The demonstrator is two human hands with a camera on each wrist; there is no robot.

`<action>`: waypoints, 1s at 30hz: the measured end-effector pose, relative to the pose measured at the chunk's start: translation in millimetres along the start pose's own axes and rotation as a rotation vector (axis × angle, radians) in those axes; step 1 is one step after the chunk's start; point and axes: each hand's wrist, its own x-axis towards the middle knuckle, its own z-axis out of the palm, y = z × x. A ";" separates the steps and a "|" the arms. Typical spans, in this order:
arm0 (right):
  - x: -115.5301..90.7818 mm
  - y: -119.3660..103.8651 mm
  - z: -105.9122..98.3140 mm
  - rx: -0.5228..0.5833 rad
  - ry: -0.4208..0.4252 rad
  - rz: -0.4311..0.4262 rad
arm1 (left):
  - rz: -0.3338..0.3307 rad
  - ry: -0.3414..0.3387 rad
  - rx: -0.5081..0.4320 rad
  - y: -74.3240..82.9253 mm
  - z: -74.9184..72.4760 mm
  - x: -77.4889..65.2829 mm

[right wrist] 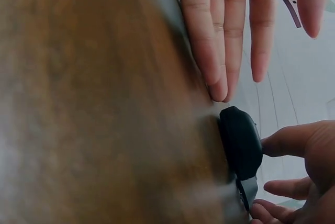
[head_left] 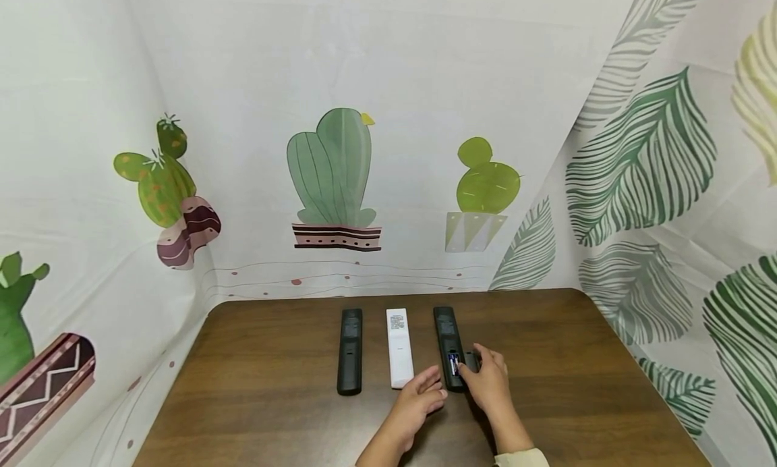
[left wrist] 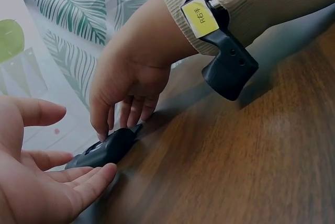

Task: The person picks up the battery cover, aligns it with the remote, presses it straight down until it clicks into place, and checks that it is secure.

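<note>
Extending beneath left fingers [head_left: 426, 378] (spread) and right fingers [head_left: 493, 360] (touching black remote control [head_left: 446, 328]; pinch unclear): wood-grain surface [head_left: 279, 359]; beyond them, cactus-printed fabric [head_left: 413, 150].

Camera arrangement: one high view, two close wrist views.
The head camera sits highest and farthest off, facing forward and down over the table [head_left: 267, 359], with both far corners and the patterned cloth [head_left: 413, 62] behind in frame. The left wrist camera, low and close to the surface, faces past the left hand [head_left: 415, 403] to the right hand [head_left: 490, 382] and the black unit [left wrist: 230, 67] at its cuff. The right wrist camera, also low, looks across to the left hand, its picture rolled so the surface fills the left side. From where I stand, all views share both hands and the black remote [head_left: 448, 328] closest to the right edge.
</note>
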 end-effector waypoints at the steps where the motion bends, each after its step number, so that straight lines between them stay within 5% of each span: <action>1: 0.2 -0.1 -0.6 -0.003 -0.003 -0.001 | 0.000 -0.004 0.001 0.3 0.2 -0.1; 16: 0.3 -0.7 -1.4 -0.013 -0.015 -0.010 | -0.004 -0.007 -0.009 -3.0 4.0 4.6; 30: -1.4 -1.5 0.0 0.007 -0.008 -0.005 | -0.008 0.076 -0.034 0.1 10.1 7.1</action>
